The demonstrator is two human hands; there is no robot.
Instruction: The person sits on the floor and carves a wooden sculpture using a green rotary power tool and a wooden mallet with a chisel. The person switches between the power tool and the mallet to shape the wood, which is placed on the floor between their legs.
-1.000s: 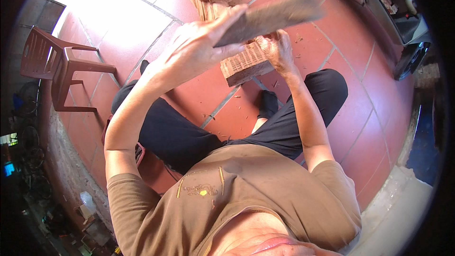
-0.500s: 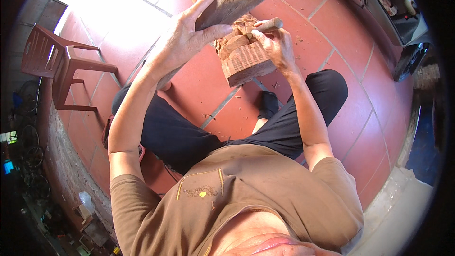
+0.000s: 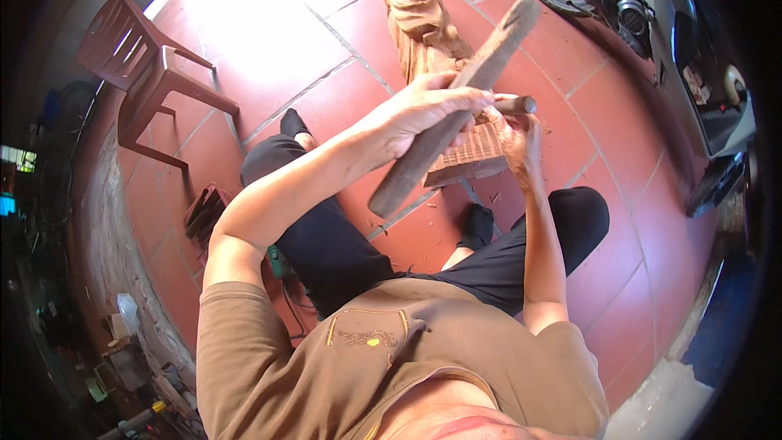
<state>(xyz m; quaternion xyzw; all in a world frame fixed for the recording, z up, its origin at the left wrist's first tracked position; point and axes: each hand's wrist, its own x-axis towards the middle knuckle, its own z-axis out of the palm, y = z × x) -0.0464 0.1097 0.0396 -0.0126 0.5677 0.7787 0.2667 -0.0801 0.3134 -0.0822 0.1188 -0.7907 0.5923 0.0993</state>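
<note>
A carved wooden figure (image 3: pixel 418 16) with draped folds lies on the tiles in front of me, its ridged base toward me. My left hand (image 3: pixel 414 112) is closed round a long, thick wooden club (image 3: pixel 497 45), held slantwise above the carving's lower part. In my right hand (image 3: pixel 521 145) is a carving chisel (image 3: pixel 518 104) with a round wooden handle, its butt end pointing right. The club and my left hand hide the chisel's blade end. Where the club crosses in front, it is close to the right hand's fingers; whether they touch I cannot tell.
My bent legs in dark trousers (image 3: pixel 330 248) flank the carving's base. A brown plastic chair (image 3: pixel 151 73) stands at the left, a motorbike (image 3: pixel 643 24) at the far right. Wood chips dot the red floor tiles (image 3: pixel 607 277). A green tool (image 3: pixel 279 263) lies by my left thigh.
My left hand has brought the club down and rightward, across the chisel. The right hand keeps the chisel at the carving. The whole view has shifted, showing more of the figure and motorbike.
</note>
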